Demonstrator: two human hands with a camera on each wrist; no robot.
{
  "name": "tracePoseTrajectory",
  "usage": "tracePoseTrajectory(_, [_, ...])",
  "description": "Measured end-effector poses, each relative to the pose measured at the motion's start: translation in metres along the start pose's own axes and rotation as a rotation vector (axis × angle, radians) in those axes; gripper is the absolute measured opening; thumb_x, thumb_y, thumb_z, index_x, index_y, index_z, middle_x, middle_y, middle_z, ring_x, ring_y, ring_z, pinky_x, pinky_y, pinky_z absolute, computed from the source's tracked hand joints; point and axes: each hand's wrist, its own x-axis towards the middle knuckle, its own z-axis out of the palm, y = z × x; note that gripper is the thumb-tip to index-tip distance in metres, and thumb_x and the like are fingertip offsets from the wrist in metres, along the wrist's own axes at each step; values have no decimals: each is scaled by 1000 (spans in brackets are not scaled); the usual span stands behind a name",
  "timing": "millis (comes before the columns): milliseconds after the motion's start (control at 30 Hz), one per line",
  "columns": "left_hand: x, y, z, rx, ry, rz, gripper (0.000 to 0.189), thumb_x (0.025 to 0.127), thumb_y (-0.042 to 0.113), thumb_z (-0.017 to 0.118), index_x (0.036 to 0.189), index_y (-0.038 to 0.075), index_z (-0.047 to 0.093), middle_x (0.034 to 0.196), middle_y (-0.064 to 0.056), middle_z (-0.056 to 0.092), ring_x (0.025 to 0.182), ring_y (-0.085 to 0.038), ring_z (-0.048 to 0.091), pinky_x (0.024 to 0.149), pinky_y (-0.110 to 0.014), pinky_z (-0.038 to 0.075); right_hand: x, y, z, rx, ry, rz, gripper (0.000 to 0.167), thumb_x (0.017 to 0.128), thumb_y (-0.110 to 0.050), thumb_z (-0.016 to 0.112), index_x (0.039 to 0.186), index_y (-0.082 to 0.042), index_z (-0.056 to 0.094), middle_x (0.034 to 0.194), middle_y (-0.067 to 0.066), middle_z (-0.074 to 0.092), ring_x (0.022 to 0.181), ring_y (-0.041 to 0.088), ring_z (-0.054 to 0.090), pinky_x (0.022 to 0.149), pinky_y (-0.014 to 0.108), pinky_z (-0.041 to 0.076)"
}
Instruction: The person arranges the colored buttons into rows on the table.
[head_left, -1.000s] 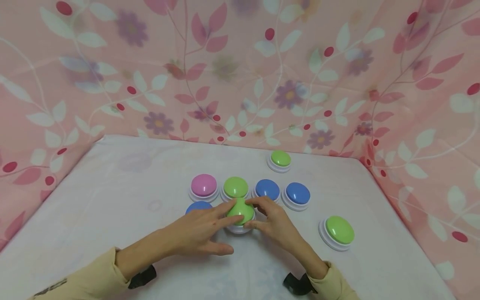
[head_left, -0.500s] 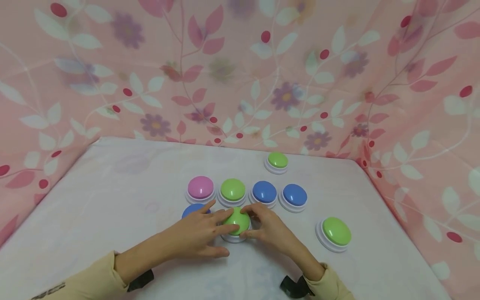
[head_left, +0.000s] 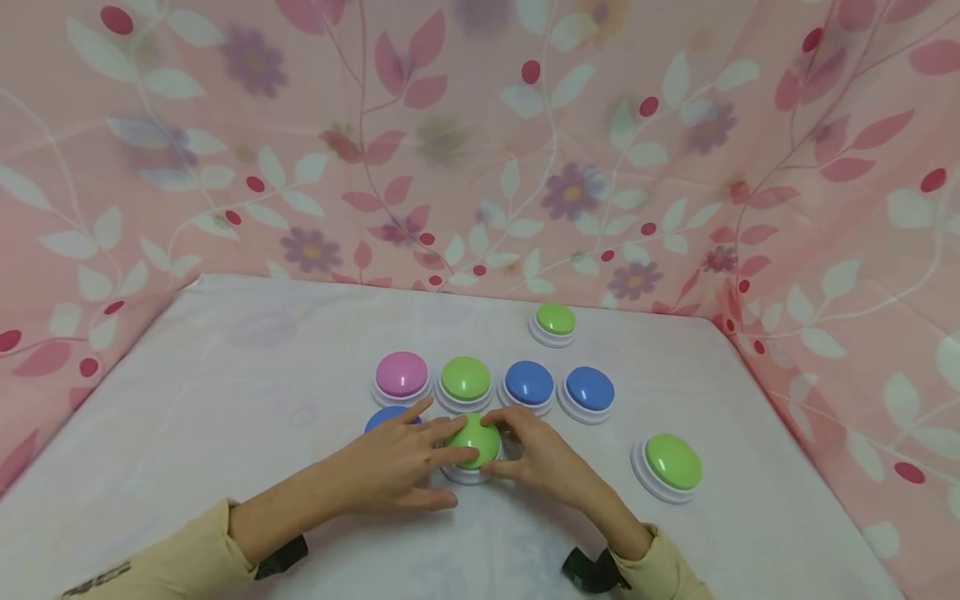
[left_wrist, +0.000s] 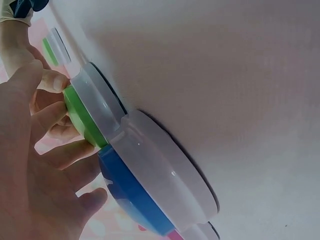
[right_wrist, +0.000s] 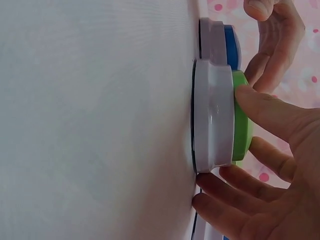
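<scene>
A green-domed push button on a white round base sits flat on the table in the head view, with both hands at it. My right hand grips it from the right, thumb at the near side and fingers at the far side. From the left, my left hand reaches over with spread, fairly straight fingers, two of them resting on the green dome. Under that hand a blue push button is partly hidden. In the left wrist view the blue button's base stands right beside the green button's base.
Behind is a row: a pink button, a green button and two blue buttons. Another green button stands at the back, one more green button at the right. A pink floral curtain encloses the white-covered table.
Over the first half second the gripped green button came a little nearer to me, away from the back row, with both hands on it. Since then hands and buttons have hardly moved.
</scene>
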Motion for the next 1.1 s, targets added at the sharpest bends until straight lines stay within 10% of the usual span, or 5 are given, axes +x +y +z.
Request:
tracePoseTrajectory(633, [24,-8,-23,80,86,27,57,91,56,62,137,23,59,139,-8,59,130,-21,55,116,-58,27,-5,4,-32,158,34,-6,53,87,-21,77,133,-9,54,134,11,57,125,31,55,107,52,43])
tracePoseTrajectory(1100, [103,-34,-49,-14,68,-98,84,85,49,73,152,15,37,150,-14,47,138,-26,46,116,-53,28,19,27,-97,-3,327,-31,71,83,-8,79,143,-5,42,142,18,42,134,39,44,107,58,40])
